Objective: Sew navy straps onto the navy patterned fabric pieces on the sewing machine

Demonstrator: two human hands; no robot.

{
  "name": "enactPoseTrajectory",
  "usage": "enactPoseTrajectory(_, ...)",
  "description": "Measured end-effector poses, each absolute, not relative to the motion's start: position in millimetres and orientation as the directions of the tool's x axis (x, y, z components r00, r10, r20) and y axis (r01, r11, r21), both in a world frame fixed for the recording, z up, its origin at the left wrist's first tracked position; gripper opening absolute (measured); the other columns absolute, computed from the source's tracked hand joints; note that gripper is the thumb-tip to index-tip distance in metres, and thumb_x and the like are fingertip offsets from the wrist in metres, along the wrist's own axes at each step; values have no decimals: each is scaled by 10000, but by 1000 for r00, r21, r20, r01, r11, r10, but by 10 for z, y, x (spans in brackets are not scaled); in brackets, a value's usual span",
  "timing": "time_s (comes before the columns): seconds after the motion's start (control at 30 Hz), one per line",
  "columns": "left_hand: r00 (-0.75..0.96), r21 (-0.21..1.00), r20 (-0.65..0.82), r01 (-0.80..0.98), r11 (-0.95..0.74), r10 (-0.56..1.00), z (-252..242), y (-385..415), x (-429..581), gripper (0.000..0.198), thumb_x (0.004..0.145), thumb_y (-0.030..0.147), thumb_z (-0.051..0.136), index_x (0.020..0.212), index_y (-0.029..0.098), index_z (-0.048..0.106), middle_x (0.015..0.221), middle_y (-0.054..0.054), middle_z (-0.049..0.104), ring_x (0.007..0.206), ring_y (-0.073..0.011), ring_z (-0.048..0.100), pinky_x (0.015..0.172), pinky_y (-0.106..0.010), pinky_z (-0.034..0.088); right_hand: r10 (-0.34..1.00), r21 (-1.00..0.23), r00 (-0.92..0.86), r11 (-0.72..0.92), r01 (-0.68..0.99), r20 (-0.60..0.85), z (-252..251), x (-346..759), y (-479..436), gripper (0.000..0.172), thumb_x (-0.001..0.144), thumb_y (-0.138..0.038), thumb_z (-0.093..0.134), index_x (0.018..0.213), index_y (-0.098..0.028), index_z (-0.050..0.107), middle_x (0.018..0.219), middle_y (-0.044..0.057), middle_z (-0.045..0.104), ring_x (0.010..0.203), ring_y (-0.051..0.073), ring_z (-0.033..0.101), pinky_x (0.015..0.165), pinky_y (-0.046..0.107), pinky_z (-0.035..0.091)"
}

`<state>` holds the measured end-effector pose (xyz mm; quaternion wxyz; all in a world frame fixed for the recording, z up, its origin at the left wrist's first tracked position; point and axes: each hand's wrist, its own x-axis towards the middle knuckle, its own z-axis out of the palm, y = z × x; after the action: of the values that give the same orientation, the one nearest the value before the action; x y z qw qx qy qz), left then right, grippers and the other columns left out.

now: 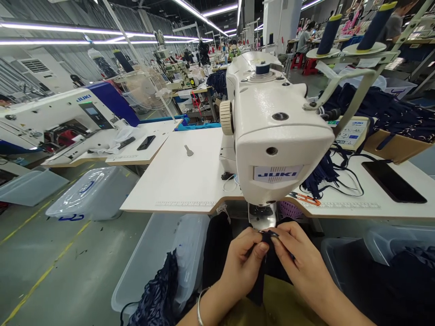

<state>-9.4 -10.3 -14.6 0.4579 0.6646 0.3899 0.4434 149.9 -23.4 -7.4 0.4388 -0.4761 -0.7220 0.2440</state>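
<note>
Just below the metal plate [265, 219] of a white JUKI sewing machine [272, 117], both hands meet at a narrow piece of dark navy fabric [258, 290]. My left hand [245, 258] pinches it between thumb and fingers, with a bracelet at the wrist. From the other side my right hand [301, 253] pinches its upper end. A small, dark, shiny bit shows between the fingertips, too small to name. The fabric's lower part hangs over the lap.
Orange-handled snips [307, 198], navy straps [321, 176] and a phone [394, 181] lie on the tabletop to the right. A grey metal piece [189, 151] lies to the left. Clear bins [136, 271] holding dark fabric stand on both sides of the lap.
</note>
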Motion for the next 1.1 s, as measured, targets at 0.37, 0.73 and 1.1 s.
enactPoseTrajectory(0.37,468,984,153,11,-178,870,-112,-78,-119,341,934,403,512,690,165,517,697,10,433,670,-123,399,634,-239,326,887,-767,-267,460,446,377,-98,1600,-145,254,959,-168,410,1113,-235,601,935,51,568,836,156,604,710,249,531)
enactPoseTrajectory(0.73,433,963,167,120,-240,886,-63,-72,-253,316,955,358,468,694,181,490,703,12,395,668,-129,396,621,-241,316,927,-374,16,136,917,376,-564,2361,851,234,945,-178,392,1036,-153,606,934,91,589,854,203,587,721,289,468)
enactPoseTrajectory(1.1,427,956,161,155,-247,890,45,-47,-276,303,945,375,479,713,183,516,711,8,436,659,-127,418,612,-244,332,935,-323,-11,133,937,354,-824,2389,1169,322,810,-26,463,1067,-110,636,1187,203,606,1014,305,594,839,404,458)
